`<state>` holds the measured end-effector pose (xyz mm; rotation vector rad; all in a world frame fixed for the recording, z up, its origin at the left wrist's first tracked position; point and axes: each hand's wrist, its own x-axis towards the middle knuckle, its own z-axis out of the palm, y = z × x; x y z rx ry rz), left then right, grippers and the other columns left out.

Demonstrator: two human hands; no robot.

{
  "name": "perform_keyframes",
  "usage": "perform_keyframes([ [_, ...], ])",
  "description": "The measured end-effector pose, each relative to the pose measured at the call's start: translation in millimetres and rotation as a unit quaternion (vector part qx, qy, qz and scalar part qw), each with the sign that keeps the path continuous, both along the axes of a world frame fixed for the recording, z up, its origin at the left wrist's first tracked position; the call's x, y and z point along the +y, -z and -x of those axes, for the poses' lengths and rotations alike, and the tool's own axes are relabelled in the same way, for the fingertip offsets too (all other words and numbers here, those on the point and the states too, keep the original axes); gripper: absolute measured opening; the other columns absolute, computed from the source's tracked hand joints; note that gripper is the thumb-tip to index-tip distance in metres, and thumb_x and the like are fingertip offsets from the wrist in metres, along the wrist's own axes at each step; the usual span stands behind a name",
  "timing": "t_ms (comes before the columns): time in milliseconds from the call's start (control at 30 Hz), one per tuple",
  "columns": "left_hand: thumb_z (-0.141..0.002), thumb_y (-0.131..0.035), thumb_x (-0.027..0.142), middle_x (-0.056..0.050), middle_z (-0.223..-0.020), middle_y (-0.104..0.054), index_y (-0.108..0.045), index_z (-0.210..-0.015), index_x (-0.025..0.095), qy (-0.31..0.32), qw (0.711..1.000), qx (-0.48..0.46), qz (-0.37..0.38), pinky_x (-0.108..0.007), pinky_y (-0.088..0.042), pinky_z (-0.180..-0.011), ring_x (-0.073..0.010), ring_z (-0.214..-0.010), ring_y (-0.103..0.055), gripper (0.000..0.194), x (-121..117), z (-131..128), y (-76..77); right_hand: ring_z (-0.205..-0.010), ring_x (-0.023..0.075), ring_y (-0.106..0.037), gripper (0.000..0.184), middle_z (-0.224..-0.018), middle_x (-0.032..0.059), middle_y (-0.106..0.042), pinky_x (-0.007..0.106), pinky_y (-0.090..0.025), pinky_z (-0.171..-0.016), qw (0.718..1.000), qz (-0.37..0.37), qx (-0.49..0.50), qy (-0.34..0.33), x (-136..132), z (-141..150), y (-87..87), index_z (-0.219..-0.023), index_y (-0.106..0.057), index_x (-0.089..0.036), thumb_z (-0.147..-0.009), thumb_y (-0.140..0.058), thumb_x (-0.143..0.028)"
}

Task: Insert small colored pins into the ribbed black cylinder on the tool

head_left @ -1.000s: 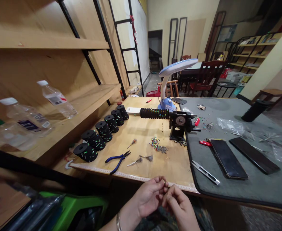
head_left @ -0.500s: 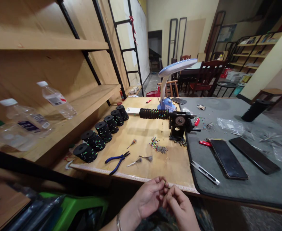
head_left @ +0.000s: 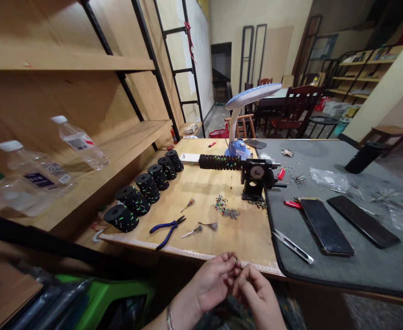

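Pinching a tiny green bead (head_left: 236,261) btwn thumb & fingertip, L hand (head_left: 215,280) is by the table (head_left: 253,245) edge w/ R hand (head_left: 256,291) beside it, fingers narrow, can't tell on what; bead's prob. light, hard & slippery, best held by its sides.

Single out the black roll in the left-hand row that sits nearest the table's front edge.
The near-end roll; the other rolls sit farther back, behind it.
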<state>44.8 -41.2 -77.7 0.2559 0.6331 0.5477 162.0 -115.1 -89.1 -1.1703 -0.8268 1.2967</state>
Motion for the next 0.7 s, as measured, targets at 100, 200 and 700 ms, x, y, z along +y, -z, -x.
perform_keyframes([
  [100,-0.064,-0.086,0.016,-0.002,-0.072,-0.064,-0.066,-0.078,0.01,-0.001,1.0,-0.002,-0.014,-0.016,-0.036,-0.052,-0.0068,-0.06,-0.056,0.025,-0.6,0.0,0.1,-0.052,0.0117,-0.048,0.033,-0.056,-0.0023,-0.059,0.024,-0.038,-0.053,1.0,0.006,0.006,-0.002,0.7,1.1,-1.5,-0.064,-0.055,-0.019,-0.08,-0.069,-0.043],
  [200,-0.064,-0.087,0.02,-0.001,-0.071,-0.064,-0.065,-0.079,0.011,0.003,0.999,-0.001,-0.039,-0.017,-0.037,-0.052,-0.0079,-0.06,-0.057,0.028,-1.7,0.3,1.7,-0.05,0.0108,-0.046,0.038,-0.056,-0.0029,-0.058,0.022,-0.035,-0.05,1.0,0.008,0.02,0.018,0.3,4.3,-2.8,-0.065,-0.054,-0.019,-0.079,-0.069,-0.051],
  [700,-0.06,-0.089,0.033,-0.001,-0.067,-0.063,-0.067,-0.076,0.012,-0.001,0.98,0.08,-0.179,-0.021,-0.036,-0.053,-0.0083,-0.053,-0.054,0.035,-4.7,1.5,-8.5,-0.042,0.0073,-0.041,0.048,-0.05,-0.005,-0.055,0.019,-0.029,-0.044,0.999,0.033,0.01,0.006,4.8,-0.4,3.0,-0.076,-0.055,-0.018,-0.076,-0.067,-0.065],
])
